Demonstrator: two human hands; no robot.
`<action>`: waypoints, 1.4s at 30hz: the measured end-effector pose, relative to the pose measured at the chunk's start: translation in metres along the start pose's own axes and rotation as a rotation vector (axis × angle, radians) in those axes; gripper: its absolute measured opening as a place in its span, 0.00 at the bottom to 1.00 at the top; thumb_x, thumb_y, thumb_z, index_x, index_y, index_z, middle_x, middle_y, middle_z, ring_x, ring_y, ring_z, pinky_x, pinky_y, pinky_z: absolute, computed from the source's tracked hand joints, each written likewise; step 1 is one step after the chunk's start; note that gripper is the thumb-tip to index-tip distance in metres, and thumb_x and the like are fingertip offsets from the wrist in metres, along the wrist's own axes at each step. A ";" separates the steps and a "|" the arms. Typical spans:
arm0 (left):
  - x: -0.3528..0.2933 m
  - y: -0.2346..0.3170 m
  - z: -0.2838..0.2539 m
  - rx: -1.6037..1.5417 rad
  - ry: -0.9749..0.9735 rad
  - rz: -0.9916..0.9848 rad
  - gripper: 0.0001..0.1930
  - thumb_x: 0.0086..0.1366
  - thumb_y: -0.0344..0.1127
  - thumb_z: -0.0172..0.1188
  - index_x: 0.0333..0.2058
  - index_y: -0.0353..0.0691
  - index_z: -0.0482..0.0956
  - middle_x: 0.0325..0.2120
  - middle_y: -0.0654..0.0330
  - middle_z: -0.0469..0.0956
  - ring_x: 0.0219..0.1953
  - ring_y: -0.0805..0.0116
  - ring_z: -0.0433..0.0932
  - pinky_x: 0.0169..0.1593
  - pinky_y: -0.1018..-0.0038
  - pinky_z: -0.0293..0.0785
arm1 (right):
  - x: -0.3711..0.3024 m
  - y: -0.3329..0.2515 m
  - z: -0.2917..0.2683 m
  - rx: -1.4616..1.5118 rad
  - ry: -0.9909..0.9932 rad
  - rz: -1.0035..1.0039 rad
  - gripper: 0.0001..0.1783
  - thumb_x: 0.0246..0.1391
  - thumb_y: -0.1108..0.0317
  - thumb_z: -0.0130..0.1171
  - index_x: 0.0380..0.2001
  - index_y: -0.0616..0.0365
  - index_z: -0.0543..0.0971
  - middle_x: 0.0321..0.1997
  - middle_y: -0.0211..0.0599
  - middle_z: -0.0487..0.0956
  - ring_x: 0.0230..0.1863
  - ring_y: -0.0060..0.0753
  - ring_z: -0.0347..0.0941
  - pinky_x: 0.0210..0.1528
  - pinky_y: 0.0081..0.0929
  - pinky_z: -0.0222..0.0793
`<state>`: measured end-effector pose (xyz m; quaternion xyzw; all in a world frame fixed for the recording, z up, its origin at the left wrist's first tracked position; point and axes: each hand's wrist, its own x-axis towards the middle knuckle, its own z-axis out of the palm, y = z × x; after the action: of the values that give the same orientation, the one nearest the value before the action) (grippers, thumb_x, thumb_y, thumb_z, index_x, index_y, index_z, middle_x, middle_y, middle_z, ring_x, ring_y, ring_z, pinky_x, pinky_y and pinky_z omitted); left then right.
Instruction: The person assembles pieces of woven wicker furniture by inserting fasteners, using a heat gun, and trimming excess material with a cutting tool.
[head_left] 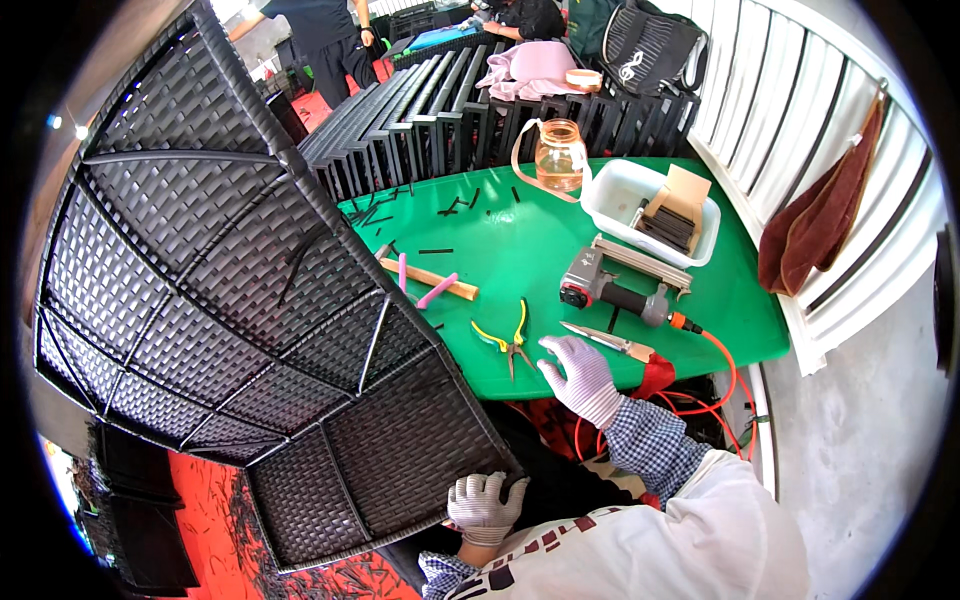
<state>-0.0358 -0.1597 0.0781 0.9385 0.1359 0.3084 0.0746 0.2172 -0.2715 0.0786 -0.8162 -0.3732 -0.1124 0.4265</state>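
Note:
A large black woven rattan furniture piece (200,240), perhaps a chair, leans across my left side, its ribbed frame showing. My left hand (487,507), in a striped pale glove, curls its fingers over the lower front edge of its woven panel. At the front of the green table, my gloved right hand (582,380) hovers with fingers apart and nothing visible in them. Close beyond it lies a pointed blade (608,341) with a red-wrapped handle end. Left of that hand rest yellow-handled pliers (512,342), jaws toward me.
On the green table (500,270) lie a nail gun (620,290) with an orange hose (725,350), a wooden stick (430,278) with pink pieces, and black scraps. A white tub (620,185) and jar (560,160) stand farther back. Black frames (410,130) are stacked behind; people work beyond.

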 end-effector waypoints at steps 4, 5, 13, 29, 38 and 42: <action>0.000 -0.001 0.002 0.013 0.024 0.014 0.18 0.47 0.50 0.79 0.29 0.48 0.83 0.24 0.60 0.73 0.28 0.56 0.75 0.32 0.61 0.70 | 0.002 0.003 -0.001 -0.168 -0.135 0.012 0.19 0.61 0.62 0.64 0.51 0.58 0.77 0.43 0.47 0.81 0.45 0.52 0.78 0.49 0.45 0.76; 0.001 -0.001 0.002 0.012 0.025 0.013 0.18 0.47 0.50 0.79 0.29 0.48 0.83 0.24 0.60 0.73 0.28 0.56 0.75 0.32 0.61 0.70 | 0.002 0.005 -0.001 -0.170 -0.135 0.011 0.19 0.61 0.62 0.64 0.51 0.58 0.77 0.43 0.47 0.81 0.45 0.52 0.78 0.49 0.45 0.76; 0.000 0.000 0.000 -0.003 0.015 0.013 0.18 0.47 0.50 0.79 0.29 0.47 0.83 0.26 0.60 0.74 0.29 0.56 0.75 0.33 0.61 0.70 | 0.001 -0.002 -0.002 -0.119 -0.143 0.031 0.20 0.61 0.63 0.62 0.54 0.59 0.76 0.43 0.47 0.81 0.44 0.52 0.79 0.48 0.45 0.77; 0.004 0.001 -0.002 0.009 0.018 0.041 0.17 0.51 0.50 0.78 0.30 0.48 0.82 0.25 0.63 0.73 0.28 0.60 0.74 0.32 0.64 0.69 | -0.002 -0.001 0.013 -0.271 -0.069 -0.035 0.15 0.61 0.62 0.62 0.47 0.57 0.80 0.39 0.43 0.82 0.41 0.48 0.80 0.43 0.44 0.78; 0.005 0.000 -0.001 0.000 0.056 0.041 0.17 0.51 0.50 0.78 0.30 0.48 0.82 0.24 0.62 0.73 0.28 0.60 0.74 0.32 0.62 0.69 | 0.002 -0.001 0.018 -0.270 -0.010 -0.062 0.13 0.59 0.63 0.62 0.45 0.57 0.80 0.37 0.41 0.81 0.40 0.46 0.79 0.42 0.43 0.76; 0.000 -0.001 0.000 -0.024 0.004 0.014 0.18 0.47 0.49 0.79 0.30 0.48 0.83 0.25 0.61 0.74 0.28 0.57 0.75 0.34 0.59 0.70 | 0.002 -0.003 0.016 -0.261 -0.017 -0.062 0.11 0.58 0.65 0.62 0.42 0.56 0.79 0.36 0.41 0.80 0.39 0.47 0.79 0.41 0.44 0.76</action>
<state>-0.0359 -0.1590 0.0784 0.9379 0.1256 0.3124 0.0835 0.2145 -0.2573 0.0719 -0.8537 -0.3842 -0.1663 0.3098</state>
